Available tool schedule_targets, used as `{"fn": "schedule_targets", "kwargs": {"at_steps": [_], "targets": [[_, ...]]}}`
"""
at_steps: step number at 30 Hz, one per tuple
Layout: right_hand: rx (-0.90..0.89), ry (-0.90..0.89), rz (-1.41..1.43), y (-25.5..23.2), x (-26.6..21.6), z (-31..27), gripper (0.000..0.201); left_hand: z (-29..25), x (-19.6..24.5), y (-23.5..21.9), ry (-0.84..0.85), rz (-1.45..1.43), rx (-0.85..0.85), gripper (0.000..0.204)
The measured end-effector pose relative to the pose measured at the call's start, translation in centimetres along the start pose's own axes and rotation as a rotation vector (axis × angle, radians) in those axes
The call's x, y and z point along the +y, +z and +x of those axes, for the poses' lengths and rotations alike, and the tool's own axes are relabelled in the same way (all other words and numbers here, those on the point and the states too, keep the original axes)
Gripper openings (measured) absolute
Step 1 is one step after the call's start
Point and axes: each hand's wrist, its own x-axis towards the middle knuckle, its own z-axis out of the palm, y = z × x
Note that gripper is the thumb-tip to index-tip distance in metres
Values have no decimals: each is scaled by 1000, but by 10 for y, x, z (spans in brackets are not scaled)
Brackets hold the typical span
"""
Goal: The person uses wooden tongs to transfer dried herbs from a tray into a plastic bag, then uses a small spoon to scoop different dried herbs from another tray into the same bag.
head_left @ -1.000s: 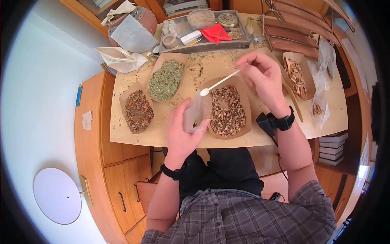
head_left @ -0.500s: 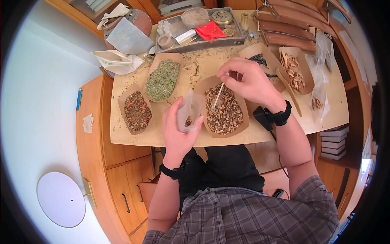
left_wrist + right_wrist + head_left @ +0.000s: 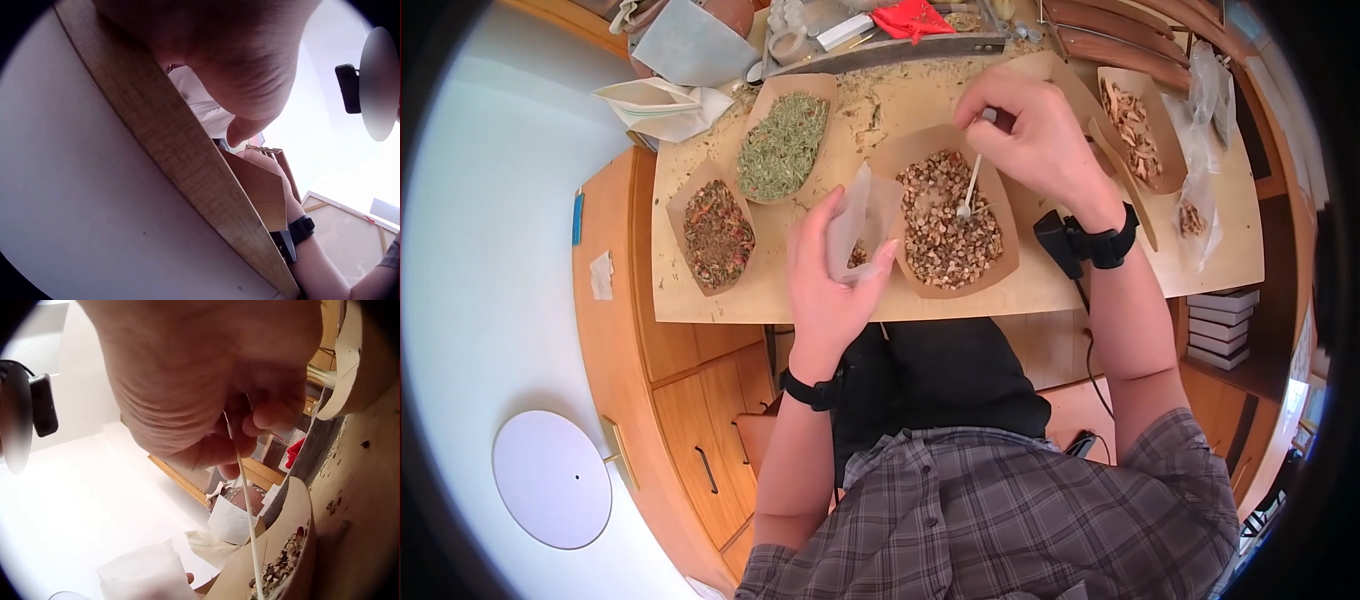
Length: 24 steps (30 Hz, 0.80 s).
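In the head view the left hand [image 3: 830, 275] holds a translucent pouch [image 3: 862, 225] upright, mouth open, a few brown pieces at its bottom. Right of it stands a paper tray [image 3: 998, 255] of chopped brown pieces [image 3: 948, 240]. Above that tray the right hand [image 3: 1040, 135] pinches the end of a thin white spoon [image 3: 973, 185], whose bowl is down at the pieces. The right wrist view shows the spoon's handle [image 3: 249, 512] between thumb and fingers of the right hand [image 3: 219, 394]. In the left wrist view the left hand [image 3: 244, 69] hides most of the pouch.
Left lie trays of green herb [image 3: 782, 148] and reddish mix [image 3: 718, 235]. Right are a tray of curled slices [image 3: 1135, 130], a wooden utensil [image 3: 1125, 190] and a plastic bag [image 3: 1200, 200]. A grey tray [image 3: 880, 55] with a red cloth stands at the back.
The right hand has brought the spoon from the pouch's mouth over to the brown pieces and down among them, then slightly right. The left hand keeps holding the pouch. The head view has shifted.
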Motion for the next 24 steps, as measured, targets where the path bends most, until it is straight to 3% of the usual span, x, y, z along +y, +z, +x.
{"fn": "schedule_targets", "kwargs": {"at_steps": [2, 8, 24], "targets": [[-129, 5, 42, 3, -1, -1, 16, 1, 1, 0, 6, 14, -4, 77], [-257, 86, 65, 2, -5, -1, 18, 2, 1, -2, 52, 80, -19, 76], [-336, 117, 197, 5, 21, 4, 20, -2, -5, 1, 12, 7, -60, 80]]}}
